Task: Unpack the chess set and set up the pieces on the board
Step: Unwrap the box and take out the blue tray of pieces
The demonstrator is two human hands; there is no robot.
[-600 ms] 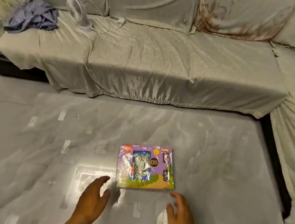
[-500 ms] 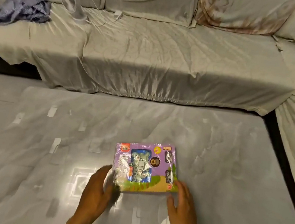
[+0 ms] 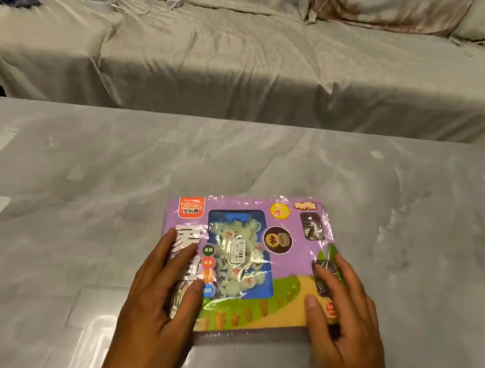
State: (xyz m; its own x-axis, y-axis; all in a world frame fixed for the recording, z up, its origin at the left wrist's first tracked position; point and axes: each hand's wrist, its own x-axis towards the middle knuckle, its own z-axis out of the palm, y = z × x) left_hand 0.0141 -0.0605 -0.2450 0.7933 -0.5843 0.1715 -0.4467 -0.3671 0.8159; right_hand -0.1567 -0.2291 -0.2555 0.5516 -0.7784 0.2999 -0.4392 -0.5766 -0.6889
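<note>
Shrink-wrapped purple chess-set box [image 3: 244,262] lies flat between both flat, open hands (long axis left-right): left hand [image 3: 162,292], right hand [image 3: 341,313], equally near.

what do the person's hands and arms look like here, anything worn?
Both the left hand and right hand are bare: no gloves, and no rings show on the fingers in view. Wrists and the visible part of the forearms are bare too, with no sleeve, watch or band in frame. Nails look short and unpainted.
</note>
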